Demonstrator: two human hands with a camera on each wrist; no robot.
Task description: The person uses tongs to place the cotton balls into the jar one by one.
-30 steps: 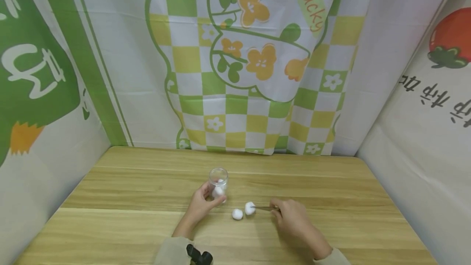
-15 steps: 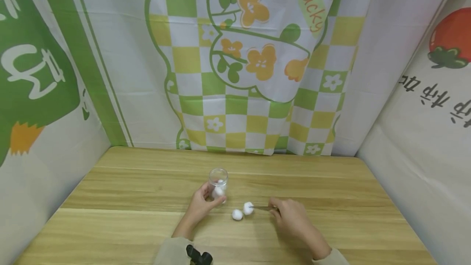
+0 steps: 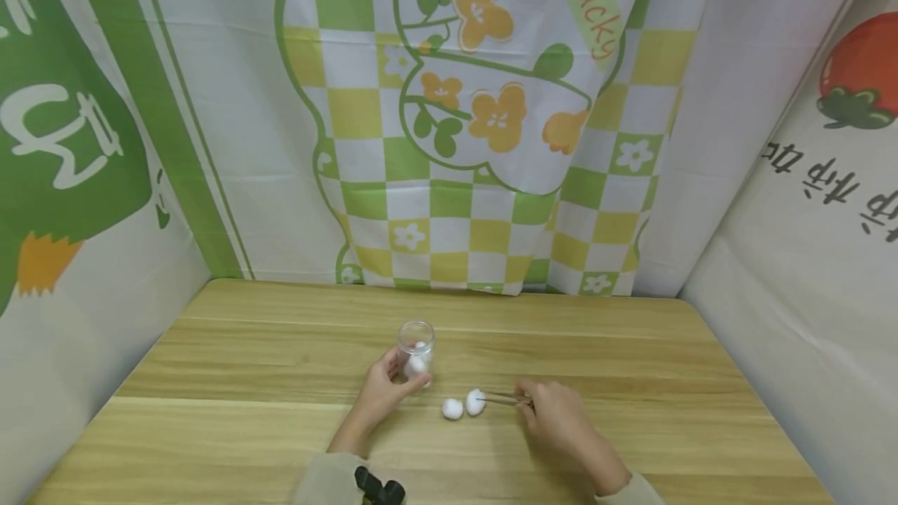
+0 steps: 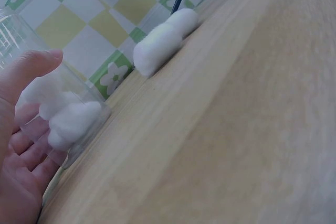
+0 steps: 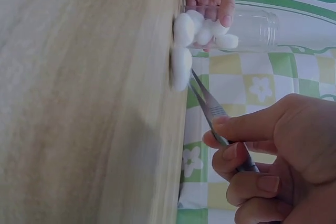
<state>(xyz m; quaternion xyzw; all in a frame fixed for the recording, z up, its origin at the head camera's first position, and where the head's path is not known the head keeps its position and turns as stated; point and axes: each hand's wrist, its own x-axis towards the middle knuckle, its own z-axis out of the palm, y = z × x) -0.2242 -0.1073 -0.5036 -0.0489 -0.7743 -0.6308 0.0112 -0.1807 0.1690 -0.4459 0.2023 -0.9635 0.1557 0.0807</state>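
Note:
My left hand (image 3: 384, 390) holds a clear jar (image 3: 417, 337) upright on the table, thumb and fingers around its wall. Several white cotton balls (image 4: 76, 121) lie inside the jar. My right hand (image 3: 557, 415) grips metal tweezers (image 5: 212, 106), whose two tips stand apart. One tip overlaps a cotton ball (image 3: 475, 402) on the table in the head view; contact is hard to tell. Close to its left lies another cotton ball (image 3: 452, 409), nearer the jar. From the right wrist, the nearer cotton ball (image 5: 181, 68) sits just beyond the tweezer tips.
The wooden table (image 3: 281, 333) ends at a checked curtain (image 3: 449, 209) behind the jar. Fabric walls flank it, with a tomato print (image 3: 859, 68) on the right. A black device (image 3: 381, 487) sits at the left sleeve.
The tweezer tips have spread apart. The cotton ball at them shifted slightly left, then toward me and a little right. My left hand and the jar stay in place.

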